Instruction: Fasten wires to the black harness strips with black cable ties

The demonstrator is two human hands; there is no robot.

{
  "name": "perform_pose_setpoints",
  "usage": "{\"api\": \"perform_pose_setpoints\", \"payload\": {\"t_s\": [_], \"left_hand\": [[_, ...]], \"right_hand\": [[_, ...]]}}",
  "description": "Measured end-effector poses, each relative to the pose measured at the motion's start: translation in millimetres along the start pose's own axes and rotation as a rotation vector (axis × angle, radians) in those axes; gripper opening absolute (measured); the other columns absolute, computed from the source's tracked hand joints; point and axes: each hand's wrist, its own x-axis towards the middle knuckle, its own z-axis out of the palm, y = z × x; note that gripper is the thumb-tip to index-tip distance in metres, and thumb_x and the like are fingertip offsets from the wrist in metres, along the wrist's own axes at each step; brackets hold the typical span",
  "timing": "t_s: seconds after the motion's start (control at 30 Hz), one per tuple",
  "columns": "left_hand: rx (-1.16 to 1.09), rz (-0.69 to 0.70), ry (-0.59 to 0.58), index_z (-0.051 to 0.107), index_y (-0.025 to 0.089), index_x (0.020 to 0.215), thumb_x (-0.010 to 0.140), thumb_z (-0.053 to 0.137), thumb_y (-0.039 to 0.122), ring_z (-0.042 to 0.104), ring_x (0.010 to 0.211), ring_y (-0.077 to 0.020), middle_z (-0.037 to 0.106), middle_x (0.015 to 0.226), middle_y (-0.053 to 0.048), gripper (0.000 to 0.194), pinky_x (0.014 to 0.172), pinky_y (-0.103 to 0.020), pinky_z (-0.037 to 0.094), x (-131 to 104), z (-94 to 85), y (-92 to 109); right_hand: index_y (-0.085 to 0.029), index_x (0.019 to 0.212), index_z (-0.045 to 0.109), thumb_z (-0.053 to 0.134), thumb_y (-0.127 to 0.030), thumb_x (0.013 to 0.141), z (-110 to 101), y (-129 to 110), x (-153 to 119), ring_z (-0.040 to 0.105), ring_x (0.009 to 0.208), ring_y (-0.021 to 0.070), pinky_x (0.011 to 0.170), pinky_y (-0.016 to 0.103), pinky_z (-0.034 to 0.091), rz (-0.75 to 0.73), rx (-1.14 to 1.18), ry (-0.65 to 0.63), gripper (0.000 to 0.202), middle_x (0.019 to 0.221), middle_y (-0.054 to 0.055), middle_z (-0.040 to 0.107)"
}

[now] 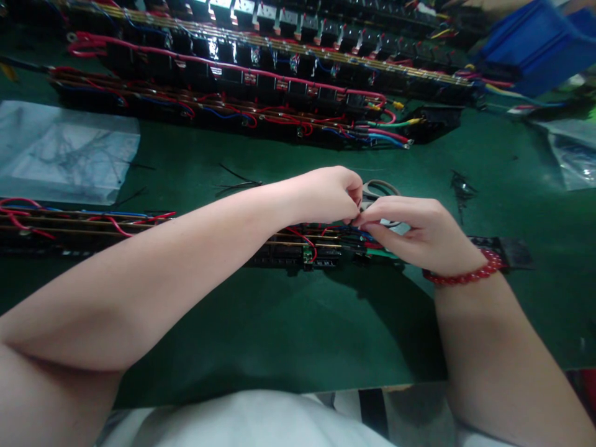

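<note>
My left hand [333,195] is closed in a pinch above the wire end of a long black strip assembly [279,253] with brass-coloured rods. Its fingertips touch those of my right hand [414,226], whose thumb and forefinger are also pressed together. Something small and dark is at the fingertips, too small and too covered to make out. Red, blue and green wires [372,246] run out just beneath the fingers. Right behind the hands lies a pair of scissors [384,185], its handle loops showing and the rest partly hidden.
Loose black cable ties [239,181] lie behind my left forearm, near a clear plastic bag [69,152] of more ties. Similar wired assemblies [233,68] fill the back of the green table [279,329]. A blue bin [535,46] stands at the back right, a plastic bag [577,152] below it.
</note>
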Motion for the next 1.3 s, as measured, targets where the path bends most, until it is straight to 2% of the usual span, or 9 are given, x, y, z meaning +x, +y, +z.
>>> {"api": "perform_pose_setpoints", "payload": {"t_s": [0.17, 0.57, 0.83, 1.03, 1.3], "left_hand": [[-0.022, -0.033, 0.027, 0.064, 0.022, 0.088, 0.077, 0.063, 0.02, 0.058, 0.069, -0.0133, 0.069, 0.081, 0.0, 0.011, 0.059, -0.025, 0.036, 4.9, 1.1, -2.3], [-0.01, -0.105, -0.036, 0.064, 0.021, 0.091, 0.077, 0.06, 0.019, 0.061, 0.066, -0.0133, 0.072, 0.085, 0.0, 0.015, 0.06, -0.027, 0.038, -0.3, -0.5, 5.5], [0.011, -0.07, -0.044, 0.063, 0.022, 0.088, 0.079, 0.058, 0.024, 0.057, 0.064, -0.0138, 0.069, 0.077, 0.0, 0.011, 0.057, -0.027, 0.035, 2.1, 1.1, 0.6], [0.056, -0.102, -0.063, 0.064, 0.023, 0.093, 0.077, 0.06, 0.023, 0.058, 0.07, -0.015, 0.069, 0.081, 0.001, 0.016, 0.061, -0.028, 0.035, 2.7, 0.0, 1.9], [0.072, -0.089, -0.059, 0.065, 0.023, 0.091, 0.075, 0.059, 0.025, 0.059, 0.077, -0.0185, 0.069, 0.086, -0.002, 0.017, 0.065, -0.03, 0.036, 0.9, -0.4, 1.8]], "right_hand": [[-0.032, 0.093, 0.072, 0.061, -0.02, 0.092, -0.2, 1.1, -2.3, 0.075, 0.081, 0.0234, 0.071, 0.04, 0.06, 0.035, -0.006, -0.008, 0.016, 0.094, 0.003, 0.08], [-0.032, 0.093, 0.071, 0.061, -0.02, 0.091, 0.1, 1.7, -2.4, 0.074, 0.081, 0.0254, 0.071, 0.042, 0.06, 0.063, -0.028, -0.023, 0.015, 0.095, 0.003, 0.08], [-0.028, 0.089, 0.071, 0.057, -0.017, 0.089, -0.6, 3.7, -2.6, 0.073, 0.076, 0.0235, 0.066, 0.038, 0.057, 0.086, -0.026, -0.026, 0.018, 0.085, 0.003, 0.078], [-0.028, 0.077, 0.064, 0.051, -0.011, 0.085, -1.9, 4.6, -4.0, 0.067, 0.07, 0.0229, 0.066, 0.039, 0.052, 0.111, -0.049, -0.046, 0.023, 0.076, 0.002, 0.072], [-0.032, 0.078, 0.063, 0.051, -0.014, 0.083, -3.0, 4.1, -4.0, 0.066, 0.07, 0.0252, 0.064, 0.043, 0.052, 0.151, -0.038, -0.036, 0.022, 0.076, 0.002, 0.07]]}}
